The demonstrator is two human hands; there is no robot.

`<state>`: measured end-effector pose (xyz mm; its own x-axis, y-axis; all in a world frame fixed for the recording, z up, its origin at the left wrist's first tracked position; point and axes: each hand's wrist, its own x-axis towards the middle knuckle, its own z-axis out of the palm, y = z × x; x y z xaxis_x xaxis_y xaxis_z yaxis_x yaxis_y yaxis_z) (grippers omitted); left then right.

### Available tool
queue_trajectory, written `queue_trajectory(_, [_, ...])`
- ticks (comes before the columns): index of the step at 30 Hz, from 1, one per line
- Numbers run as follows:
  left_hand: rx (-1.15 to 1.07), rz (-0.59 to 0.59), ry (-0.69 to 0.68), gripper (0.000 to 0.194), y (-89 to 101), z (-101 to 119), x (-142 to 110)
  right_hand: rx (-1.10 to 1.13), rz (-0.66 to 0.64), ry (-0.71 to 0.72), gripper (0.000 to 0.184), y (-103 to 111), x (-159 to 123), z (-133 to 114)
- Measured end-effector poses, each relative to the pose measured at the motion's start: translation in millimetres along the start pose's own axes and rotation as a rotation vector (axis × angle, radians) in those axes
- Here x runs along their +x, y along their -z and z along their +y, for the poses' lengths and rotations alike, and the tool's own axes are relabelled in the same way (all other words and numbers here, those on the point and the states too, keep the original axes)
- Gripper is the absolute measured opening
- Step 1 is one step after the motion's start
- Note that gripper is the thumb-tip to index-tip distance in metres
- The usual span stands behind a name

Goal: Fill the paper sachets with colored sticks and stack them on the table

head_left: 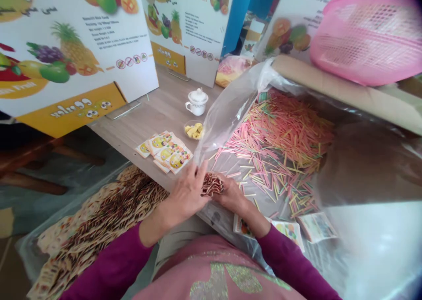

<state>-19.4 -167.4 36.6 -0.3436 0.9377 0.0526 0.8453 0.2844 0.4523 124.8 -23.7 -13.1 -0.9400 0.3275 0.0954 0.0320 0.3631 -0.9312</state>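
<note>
Fingers of the bare left hand [184, 190], centre of the frame, lie close together with a narrow gap showing, bent against the left side of a compact bundle of thin, wavy-edged, brown-and-cream packets [212, 184]; those of the bare right hand [232, 194] curl round its right side, tips largely hidden, so their spread cannot be told. Lower left: a long heap of similar brown-and-cream packets [108, 216], edges upward, on clear plastic sheeting [28, 243]. Left of centre: flat, overlapping orange-and-white printed packets with yellow cartoon faces [166, 150], on a brown wood-grain tabletop [161, 111]. Centre: the bundle, held between both hands with its rippled edges exposed, should prove light and flexible, its layers probably slippery and apt to fan out if pinched at one corner. Broad pressure on two opposite sides, near the middle, would be the surest hold, leaving the rippled edges uncrushed. Right of centre: loose, slender pink, yellow and green sticks [286, 131], likely brittle. Lower right: a squared stack of pale printed packets [318, 226], best lifted by its two long sides.
</note>
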Motion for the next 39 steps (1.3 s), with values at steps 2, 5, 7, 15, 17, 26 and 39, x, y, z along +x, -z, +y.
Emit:
queue_trajectory(2, [0.016,-0.077,0.02,0.063,0.2,7.8,1.4,-0.011,0.002,0.011,0.038,0.1,-3.0,5.5])
queue_trajectory(5, [0.006,-0.182,0.025,0.05,4.3,13.5,4.5,-0.071,-0.006,0.001,0.029,0.5,-5.8,13.4])
queue_trajectory(7, [0.015,-0.237,0.009,0.056,7.5,14.2,6.3,-0.119,-0.014,-0.003,0.022,0.2,-5.5,15.8])
queue_trajectory(15, [0.139,-0.235,-0.166,0.035,1.0,15.2,7.8,-0.24,0.07,-0.016,0.034,-5.6,-4.7,18.2])
queue_trajectory(17, [0.131,-0.188,-0.162,0.029,-0.3,13.6,2.1,-0.248,0.089,-0.069,0.06,-8.6,-6.6,16.9])
queue_trajectory(26, [0.037,0.255,0.259,0.012,67.2,-48.9,-111.8,-0.374,0.007,0.078,0.099,-42.9,-14.1,-18.5])
queue_trajectory(39, [0.252,-0.12,0.721,0.047,-20.1,-257.0,-65.8,-0.464,-0.141,-0.014,0.05,-40.6,-26.1,-8.8])
